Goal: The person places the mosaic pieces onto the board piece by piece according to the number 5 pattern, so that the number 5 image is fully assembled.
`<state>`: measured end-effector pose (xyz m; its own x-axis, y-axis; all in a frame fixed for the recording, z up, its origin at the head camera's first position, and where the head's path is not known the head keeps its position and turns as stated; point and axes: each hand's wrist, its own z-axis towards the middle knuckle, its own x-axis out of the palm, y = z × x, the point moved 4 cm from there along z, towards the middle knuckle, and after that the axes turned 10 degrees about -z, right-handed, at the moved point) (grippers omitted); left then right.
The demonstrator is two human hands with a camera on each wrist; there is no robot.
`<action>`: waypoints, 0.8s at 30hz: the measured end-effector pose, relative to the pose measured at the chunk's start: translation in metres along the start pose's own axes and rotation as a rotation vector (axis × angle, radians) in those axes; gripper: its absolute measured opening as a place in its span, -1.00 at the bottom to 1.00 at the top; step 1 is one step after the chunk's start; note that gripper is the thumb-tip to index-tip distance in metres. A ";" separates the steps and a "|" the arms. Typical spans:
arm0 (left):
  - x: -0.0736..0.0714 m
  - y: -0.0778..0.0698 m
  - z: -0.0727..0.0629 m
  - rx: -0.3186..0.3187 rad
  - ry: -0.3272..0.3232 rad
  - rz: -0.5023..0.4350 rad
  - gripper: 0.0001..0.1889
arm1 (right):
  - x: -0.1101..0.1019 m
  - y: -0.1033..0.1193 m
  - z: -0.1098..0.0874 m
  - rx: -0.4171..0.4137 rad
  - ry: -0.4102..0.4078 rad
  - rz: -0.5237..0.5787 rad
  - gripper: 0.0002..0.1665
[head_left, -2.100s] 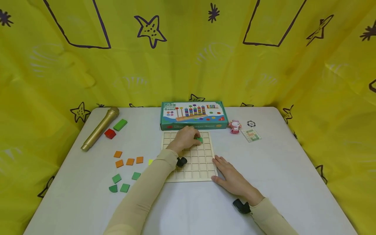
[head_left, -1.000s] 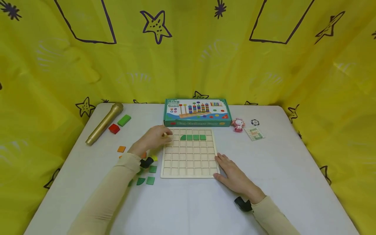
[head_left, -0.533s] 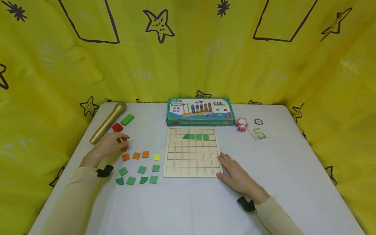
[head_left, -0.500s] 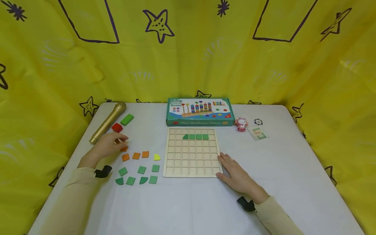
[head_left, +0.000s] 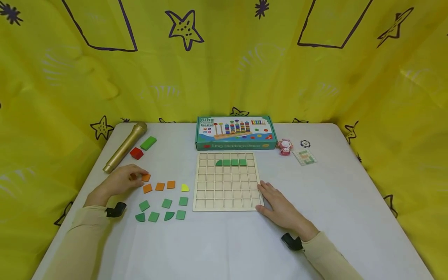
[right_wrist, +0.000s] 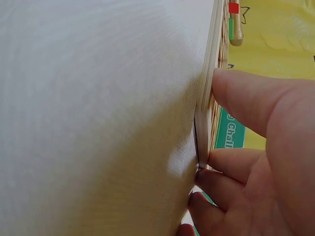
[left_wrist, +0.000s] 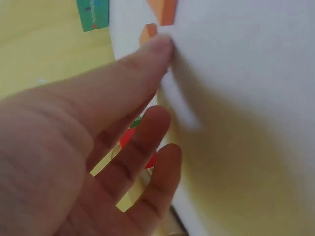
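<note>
My left hand (head_left: 122, 181) is at the left of the table, its thumb and forefinger pinching an orange square tile (head_left: 146, 177). In the left wrist view, the thumb tip covers part of this orange tile (left_wrist: 147, 33); the other fingers are loosely bent. More orange tiles (head_left: 160, 186) lie close beside it. My right hand (head_left: 281, 210) rests with extended fingers against the right edge of a wooden grid board (head_left: 225, 209). The right wrist view has the thumb on the board's rim (right_wrist: 209, 98). Near the board's top, a green quarter-round piece (head_left: 219, 163) and three green squares (head_left: 235, 162) form a row.
Several green tiles (head_left: 167, 203) and a yellow quarter-round piece (head_left: 184, 188) lie left of the board. A gold microphone (head_left: 125, 147), red block (head_left: 136, 153) and green block (head_left: 148, 143) are behind. Beyond the board stand a game box (head_left: 236, 133), pink figurine (head_left: 285, 147) and pattern card (head_left: 305, 157).
My left hand has left the green row on the board and moved left to the orange tiles, its fingers closing on one. Some green tiles were shifted near the board. The right hand stays put.
</note>
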<state>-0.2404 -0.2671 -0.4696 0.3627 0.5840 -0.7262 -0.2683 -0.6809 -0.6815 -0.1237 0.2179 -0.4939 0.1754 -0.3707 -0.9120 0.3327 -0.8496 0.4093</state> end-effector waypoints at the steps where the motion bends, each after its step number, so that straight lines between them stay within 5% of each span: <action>1: 0.000 0.001 0.001 -0.003 -0.012 0.005 -0.68 | 0.000 0.000 0.000 -0.001 0.000 0.000 -0.16; 12: 0.001 0.000 0.014 -0.051 -0.084 0.016 -0.69 | 0.000 -0.001 0.000 0.006 0.006 -0.004 -0.16; 24: 0.021 -0.053 0.049 0.062 -0.121 -0.047 -0.68 | 0.000 0.001 0.000 0.010 0.006 0.000 -0.15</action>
<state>-0.2616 -0.1968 -0.4530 0.2671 0.6657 -0.6967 -0.3096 -0.6254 -0.7163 -0.1238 0.2172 -0.4932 0.1811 -0.3686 -0.9118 0.3235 -0.8532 0.4091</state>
